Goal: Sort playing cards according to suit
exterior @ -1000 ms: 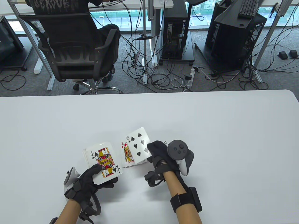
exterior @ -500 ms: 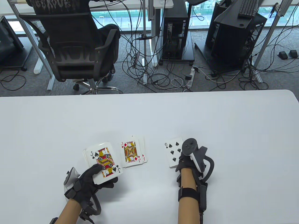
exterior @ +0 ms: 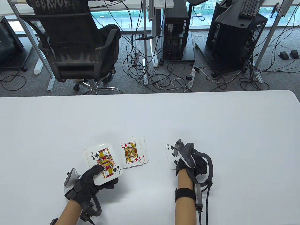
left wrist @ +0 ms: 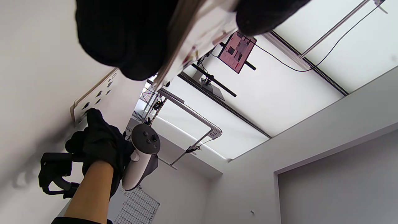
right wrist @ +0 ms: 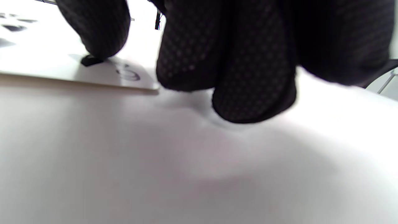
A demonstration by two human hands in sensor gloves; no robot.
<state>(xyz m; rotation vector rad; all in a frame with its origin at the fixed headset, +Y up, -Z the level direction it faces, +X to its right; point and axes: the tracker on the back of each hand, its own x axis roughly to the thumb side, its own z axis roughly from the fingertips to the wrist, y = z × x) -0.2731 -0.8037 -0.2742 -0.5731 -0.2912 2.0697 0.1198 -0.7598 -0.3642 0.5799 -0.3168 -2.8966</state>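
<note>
- While the gloved left hand (exterior: 93,180) grips a face-up white deck (exterior: 103,161) topped by the jack of spades, its fingers curled round the near end, the gloved right hand (exterior: 189,164) rests low on the six of spades card (exterior: 170,153) lying flat on the white surface (exterior: 211,121).
- Right wrist view shows one fingertip (right wrist: 96,34) pressing the card's face while the other fingers touch the surface beside its corner; whether the card is pinched or only pressed cannot be told.
- That card lies under and just ahead of the right fingers, long axis running away from the person.
- Between the hands sits a small pile headed by the jack of diamonds (exterior: 132,155), just beside the held deck, well apart from the six.
- Judged next: the right hand returns across to the deck; the diamond pile lies along that path.
</note>
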